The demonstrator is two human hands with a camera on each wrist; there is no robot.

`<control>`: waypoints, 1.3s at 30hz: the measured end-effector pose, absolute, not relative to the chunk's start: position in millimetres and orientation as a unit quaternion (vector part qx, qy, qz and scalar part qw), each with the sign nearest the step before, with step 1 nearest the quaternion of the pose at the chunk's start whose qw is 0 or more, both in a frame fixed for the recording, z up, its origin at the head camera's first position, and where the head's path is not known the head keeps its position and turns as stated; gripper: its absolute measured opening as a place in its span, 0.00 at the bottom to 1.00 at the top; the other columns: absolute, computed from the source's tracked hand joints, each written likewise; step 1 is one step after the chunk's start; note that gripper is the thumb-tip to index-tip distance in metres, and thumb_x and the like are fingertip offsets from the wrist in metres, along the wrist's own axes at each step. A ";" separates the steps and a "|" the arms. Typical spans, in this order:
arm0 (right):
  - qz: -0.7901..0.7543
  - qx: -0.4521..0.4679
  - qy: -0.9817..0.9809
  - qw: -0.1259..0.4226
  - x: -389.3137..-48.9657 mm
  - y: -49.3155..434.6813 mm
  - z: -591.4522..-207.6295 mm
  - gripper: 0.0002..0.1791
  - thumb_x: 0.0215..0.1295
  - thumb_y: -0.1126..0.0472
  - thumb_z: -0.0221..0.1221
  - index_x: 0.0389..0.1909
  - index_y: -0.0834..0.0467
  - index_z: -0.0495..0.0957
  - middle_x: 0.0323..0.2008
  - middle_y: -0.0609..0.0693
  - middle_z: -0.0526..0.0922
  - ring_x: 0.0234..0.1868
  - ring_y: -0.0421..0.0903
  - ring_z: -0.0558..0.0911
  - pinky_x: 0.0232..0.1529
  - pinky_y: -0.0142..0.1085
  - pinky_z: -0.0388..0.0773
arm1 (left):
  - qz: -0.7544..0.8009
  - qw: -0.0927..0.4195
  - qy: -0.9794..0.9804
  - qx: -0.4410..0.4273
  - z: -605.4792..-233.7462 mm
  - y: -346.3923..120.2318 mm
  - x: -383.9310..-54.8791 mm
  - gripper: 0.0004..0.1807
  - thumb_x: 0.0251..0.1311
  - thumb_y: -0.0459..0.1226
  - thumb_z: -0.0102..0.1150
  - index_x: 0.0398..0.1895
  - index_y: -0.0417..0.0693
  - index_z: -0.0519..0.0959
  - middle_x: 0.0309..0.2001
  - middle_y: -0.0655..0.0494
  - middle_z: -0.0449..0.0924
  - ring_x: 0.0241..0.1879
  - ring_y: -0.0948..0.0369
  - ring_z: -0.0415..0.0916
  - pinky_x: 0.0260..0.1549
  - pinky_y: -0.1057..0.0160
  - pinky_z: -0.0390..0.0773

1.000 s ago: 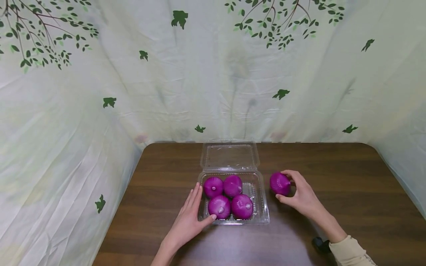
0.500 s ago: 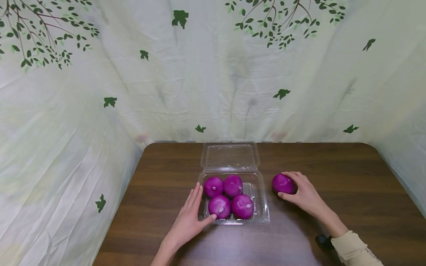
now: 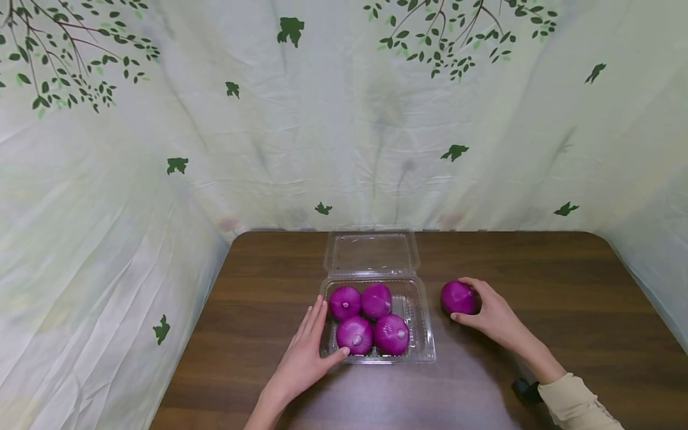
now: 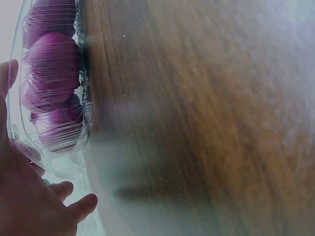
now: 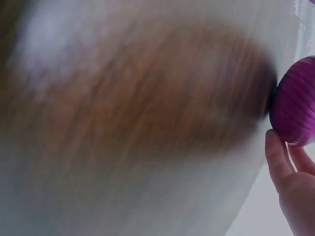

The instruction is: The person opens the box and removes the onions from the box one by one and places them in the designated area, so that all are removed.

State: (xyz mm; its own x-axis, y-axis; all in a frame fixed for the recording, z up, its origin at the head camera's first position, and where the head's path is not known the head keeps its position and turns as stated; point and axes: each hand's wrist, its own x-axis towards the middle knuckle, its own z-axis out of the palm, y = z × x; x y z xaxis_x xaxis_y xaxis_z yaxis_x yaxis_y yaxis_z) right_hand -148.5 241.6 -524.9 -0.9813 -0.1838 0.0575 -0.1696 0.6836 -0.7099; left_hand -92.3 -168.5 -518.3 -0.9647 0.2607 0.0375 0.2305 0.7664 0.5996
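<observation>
Right of centre in the head view, the right hand (image 3: 497, 315) grips a purple onion (image 3: 458, 297) between thumb and fingers, near the clear container (image 3: 403, 304); a light, even pinch should stop its smooth sides slipping. The left hand (image 3: 304, 361), lower centre, fingers extended along the container's edge, should press gently, as thin plastic could flex.

The onions (image 3: 391, 334) are streaked purple, the table (image 3: 269, 286) grained brown, the cloth (image 3: 344, 119) pale with green leaves (image 3: 291, 31).
</observation>
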 end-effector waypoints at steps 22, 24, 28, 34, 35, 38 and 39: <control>-0.381 -0.113 0.917 0.018 -140.5 248.0 -526.0 0.47 0.50 0.52 0.76 0.67 0.62 0.62 0.60 0.63 0.70 0.58 0.62 0.73 0.52 0.58 0.76 | 0.307 0.026 0.943 0.125 -518.0 -168.5 -91.8 0.58 0.54 0.67 0.59 0.80 0.55 0.42 0.79 0.62 0.34 0.76 0.49 0.37 0.65 0.34 0.51; -0.385 -0.112 0.916 0.016 -138.4 248.0 -524.1 0.46 0.50 0.53 0.76 0.67 0.62 0.63 0.60 0.63 0.70 0.59 0.62 0.72 0.54 0.59 0.74 | 0.306 0.026 0.943 0.125 -518.1 -168.5 -91.6 0.58 0.54 0.67 0.59 0.80 0.55 0.42 0.79 0.62 0.34 0.76 0.49 0.37 0.65 0.34 0.51; -0.381 -0.111 0.918 0.003 -133.9 246.0 -518.0 0.46 0.50 0.54 0.76 0.67 0.62 0.63 0.61 0.62 0.69 0.61 0.61 0.70 0.56 0.61 0.71 | 0.307 0.027 0.943 0.125 -518.2 -168.4 -91.1 0.58 0.54 0.67 0.59 0.80 0.55 0.42 0.79 0.62 0.34 0.76 0.49 0.37 0.65 0.34 0.51; -0.346 -0.150 0.925 -0.042 -129.3 237.1 -505.3 0.43 0.50 0.57 0.75 0.66 0.62 0.66 0.61 0.60 0.69 0.60 0.60 0.69 0.52 0.61 0.74 | 0.311 0.024 0.942 0.126 -517.3 -168.7 -91.3 0.58 0.54 0.68 0.59 0.80 0.54 0.43 0.79 0.62 0.34 0.76 0.49 0.37 0.65 0.34 0.51; -0.342 -0.157 0.925 -0.052 -128.6 235.4 -503.3 0.42 0.50 0.57 0.76 0.65 0.61 0.66 0.61 0.60 0.70 0.60 0.60 0.69 0.52 0.61 0.74 | 0.311 0.024 0.942 0.126 -517.4 -168.7 -91.3 0.58 0.54 0.68 0.59 0.80 0.54 0.43 0.79 0.62 0.34 0.76 0.49 0.37 0.65 0.34 0.51; -0.335 -0.174 0.923 -0.078 -126.0 229.8 -497.5 0.41 0.50 0.59 0.75 0.65 0.60 0.68 0.61 0.59 0.69 0.60 0.60 0.69 0.50 0.61 0.75 | 0.310 0.026 0.942 0.126 -518.0 -168.8 -91.4 0.58 0.54 0.69 0.58 0.80 0.55 0.43 0.79 0.63 0.34 0.76 0.49 0.37 0.65 0.33 0.51; -0.336 -0.178 0.921 -0.086 -125.1 227.8 -495.6 0.41 0.50 0.59 0.75 0.64 0.60 0.68 0.61 0.59 0.70 0.60 0.59 0.69 0.50 0.60 0.75 | 0.311 0.026 0.942 0.125 -518.2 -168.7 -91.4 0.58 0.54 0.69 0.58 0.80 0.55 0.43 0.79 0.62 0.34 0.76 0.49 0.37 0.65 0.33 0.51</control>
